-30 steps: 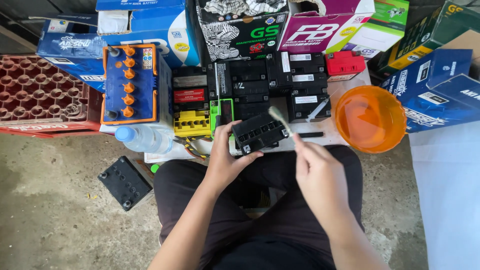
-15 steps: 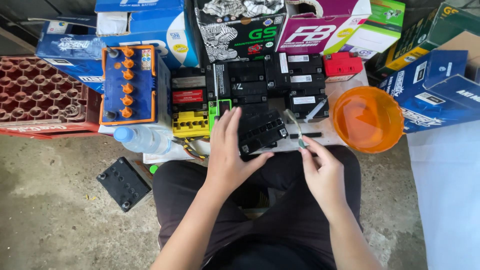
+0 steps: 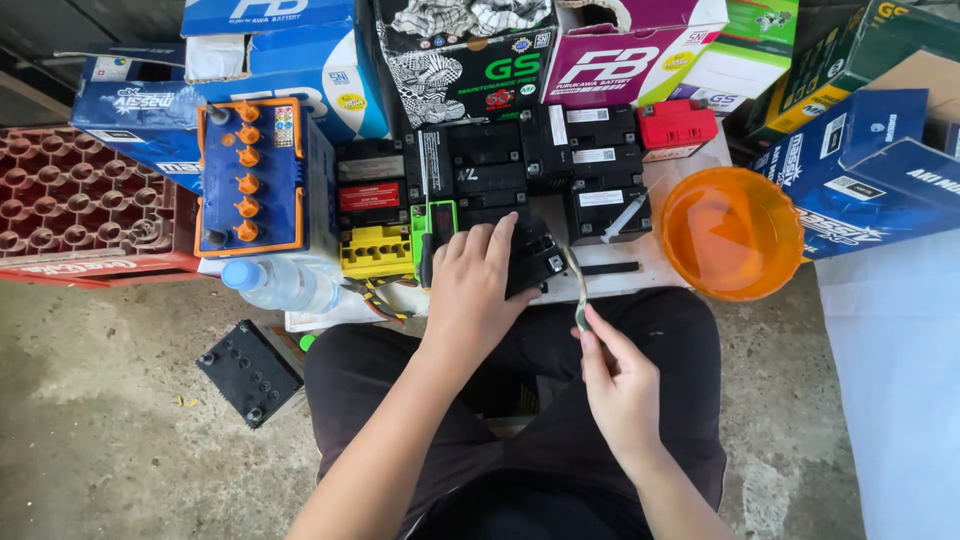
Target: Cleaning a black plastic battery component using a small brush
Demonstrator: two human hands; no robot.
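My left hand (image 3: 478,283) lies over a small black battery (image 3: 535,262) at the near edge of a low white board (image 3: 640,275), gripping it from above. My right hand (image 3: 612,378) is lower, over my lap, pinching a thin curved strip (image 3: 576,288) that points up towards the battery's right side. A syringe (image 3: 628,212) and a thin black bar (image 3: 610,268) lie just right of the battery.
Several black batteries (image 3: 520,165), a yellow-topped one (image 3: 375,250) and a red one (image 3: 676,124) crowd the board. A large blue battery with orange caps (image 3: 250,180), a water bottle (image 3: 280,285), an orange bowl (image 3: 730,232), a red crate (image 3: 80,205) and cardboard boxes (image 3: 470,55) surround it.
My left hand has set the black battery down flat onto the board and covers it. My right hand has dropped lower and now holds the thin strip upright.
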